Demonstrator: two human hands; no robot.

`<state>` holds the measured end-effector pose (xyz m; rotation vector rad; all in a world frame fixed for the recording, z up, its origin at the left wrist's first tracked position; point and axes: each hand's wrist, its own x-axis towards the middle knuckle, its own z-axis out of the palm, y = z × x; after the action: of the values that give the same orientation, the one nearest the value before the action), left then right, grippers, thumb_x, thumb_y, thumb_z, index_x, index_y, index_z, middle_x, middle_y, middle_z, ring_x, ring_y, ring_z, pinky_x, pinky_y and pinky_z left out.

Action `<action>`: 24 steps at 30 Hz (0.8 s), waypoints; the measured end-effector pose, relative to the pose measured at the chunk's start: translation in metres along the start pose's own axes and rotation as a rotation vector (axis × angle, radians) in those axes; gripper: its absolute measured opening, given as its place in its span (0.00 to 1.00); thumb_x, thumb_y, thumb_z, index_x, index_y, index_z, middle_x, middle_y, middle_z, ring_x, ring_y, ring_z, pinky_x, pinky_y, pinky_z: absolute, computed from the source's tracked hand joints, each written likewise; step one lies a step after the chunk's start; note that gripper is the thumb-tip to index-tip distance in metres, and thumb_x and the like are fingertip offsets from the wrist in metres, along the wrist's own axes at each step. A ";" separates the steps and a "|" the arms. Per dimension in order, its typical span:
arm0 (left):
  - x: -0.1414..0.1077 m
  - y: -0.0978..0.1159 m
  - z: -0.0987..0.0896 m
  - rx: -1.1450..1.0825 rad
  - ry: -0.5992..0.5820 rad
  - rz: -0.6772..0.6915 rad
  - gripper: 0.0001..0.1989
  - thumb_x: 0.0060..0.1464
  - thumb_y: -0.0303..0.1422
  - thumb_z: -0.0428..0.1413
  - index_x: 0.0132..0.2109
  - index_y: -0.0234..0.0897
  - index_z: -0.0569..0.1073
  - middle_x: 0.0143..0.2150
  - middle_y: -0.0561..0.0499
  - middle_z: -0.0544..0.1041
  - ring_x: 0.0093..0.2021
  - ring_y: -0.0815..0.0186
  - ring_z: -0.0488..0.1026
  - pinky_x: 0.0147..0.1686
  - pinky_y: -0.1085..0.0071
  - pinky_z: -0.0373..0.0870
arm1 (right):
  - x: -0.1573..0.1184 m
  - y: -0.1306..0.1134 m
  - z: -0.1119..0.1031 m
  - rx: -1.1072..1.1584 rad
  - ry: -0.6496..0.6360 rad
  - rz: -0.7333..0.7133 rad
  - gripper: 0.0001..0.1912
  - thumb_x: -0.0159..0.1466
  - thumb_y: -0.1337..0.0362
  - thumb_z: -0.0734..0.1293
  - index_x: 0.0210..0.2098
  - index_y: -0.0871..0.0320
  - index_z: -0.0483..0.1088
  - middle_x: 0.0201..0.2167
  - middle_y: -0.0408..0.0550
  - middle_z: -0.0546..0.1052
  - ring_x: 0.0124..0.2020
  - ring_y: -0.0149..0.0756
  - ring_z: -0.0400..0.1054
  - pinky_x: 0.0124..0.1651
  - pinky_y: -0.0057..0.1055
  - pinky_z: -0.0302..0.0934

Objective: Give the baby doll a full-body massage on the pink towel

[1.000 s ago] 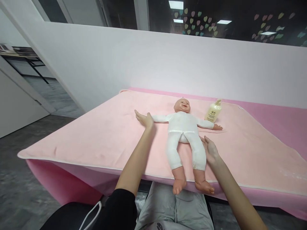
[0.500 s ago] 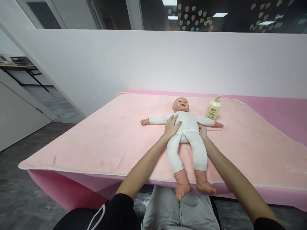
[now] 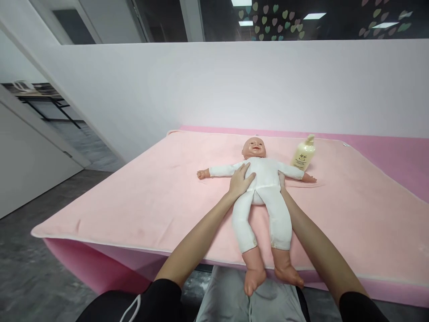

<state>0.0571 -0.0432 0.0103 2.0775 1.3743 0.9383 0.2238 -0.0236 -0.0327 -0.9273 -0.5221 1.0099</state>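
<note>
A: Big things first. What's under it all?

B: The counter (image 3: pixel 392 156), dressed in a pink cover, with a paler pink blanket (image 3: pixel 134 192) spread on top.

A: And the doll (image 3: pixel 266 172)?

B: On its back on the blanket, head away from the person, arms out, feet past the front edge. With the feet overhanging, I'd want the weight borne at the trunk, never by a leg.

A: Anything close by?

B: A pump bottle (image 3: pixel 303 154), just beyond the doll's left forearm. That sleeve could nudge it, so any shift wants to be slow, and away from that side.

A: Now the hands.

B: The left hand (image 3: pixel 239 182) has the doll by its side, fingers grasping over the front of the chest, thumb towards the belly. The right hand (image 3: pixel 282 180) is tucked against the opposite side; its fingers are hidden, so I can't tell how firmly they close.

A: Is that a good hold?

B: Sensible, I think: one hand each side, at nearly matching height. Even, gentle pressure through the flat of the fingers should steady the soft body without twisting it. The head would need watching, since neither hand supports it.
</note>
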 end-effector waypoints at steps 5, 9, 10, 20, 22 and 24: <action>0.004 -0.011 -0.007 0.072 0.034 0.084 0.22 0.58 0.40 0.45 0.58 0.37 0.63 0.59 0.46 0.66 0.59 0.62 0.61 0.61 0.60 0.52 | 0.005 -0.004 0.000 0.085 0.066 0.106 0.10 0.52 0.67 0.58 0.18 0.55 0.51 0.12 0.34 0.56 0.15 0.26 0.53 0.19 0.24 0.56; 0.006 -0.025 -0.019 0.298 0.062 0.062 0.21 0.60 0.40 0.40 0.55 0.36 0.66 0.57 0.43 0.67 0.59 0.60 0.60 0.61 0.56 0.48 | -0.003 -0.024 -0.009 0.362 0.072 0.131 0.03 0.49 0.68 0.55 0.24 0.56 0.58 0.19 0.40 0.67 0.24 0.33 0.65 0.31 0.33 0.66; 0.006 -0.029 -0.023 0.358 0.073 0.055 0.21 0.60 0.40 0.40 0.54 0.37 0.67 0.57 0.43 0.67 0.59 0.59 0.60 0.61 0.54 0.46 | -0.004 -0.030 -0.013 0.443 0.072 0.121 0.06 0.49 0.68 0.54 0.27 0.56 0.59 0.21 0.42 0.68 0.27 0.35 0.67 0.34 0.36 0.67; 0.001 -0.069 -0.054 0.537 0.347 -0.263 0.19 0.60 0.38 0.39 0.45 0.37 0.72 0.46 0.40 0.73 0.52 0.56 0.65 0.57 0.56 0.48 | -0.006 -0.073 -0.056 0.412 0.383 -0.110 0.05 0.54 0.72 0.57 0.27 0.55 0.58 0.28 0.36 0.70 0.34 0.27 0.68 0.41 0.28 0.66; -0.004 -0.073 -0.059 0.494 0.403 -0.336 0.19 0.60 0.37 0.39 0.44 0.37 0.73 0.46 0.41 0.73 0.52 0.56 0.64 0.57 0.55 0.49 | -0.012 -0.078 -0.065 0.396 0.379 -0.058 0.05 0.59 0.67 0.58 0.27 0.55 0.58 0.27 0.38 0.68 0.33 0.28 0.68 0.39 0.30 0.68; -0.009 -0.076 -0.063 0.446 0.466 -0.421 0.19 0.60 0.36 0.39 0.44 0.36 0.73 0.47 0.40 0.72 0.53 0.55 0.64 0.55 0.55 0.51 | -0.017 -0.082 -0.074 0.351 0.364 -0.004 0.09 0.63 0.63 0.55 0.26 0.56 0.58 0.26 0.41 0.68 0.31 0.29 0.69 0.37 0.30 0.68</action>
<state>-0.0385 -0.0214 -0.0043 1.7885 2.3357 1.0342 0.3103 -0.0869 -0.0011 -0.7691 -0.0379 0.8673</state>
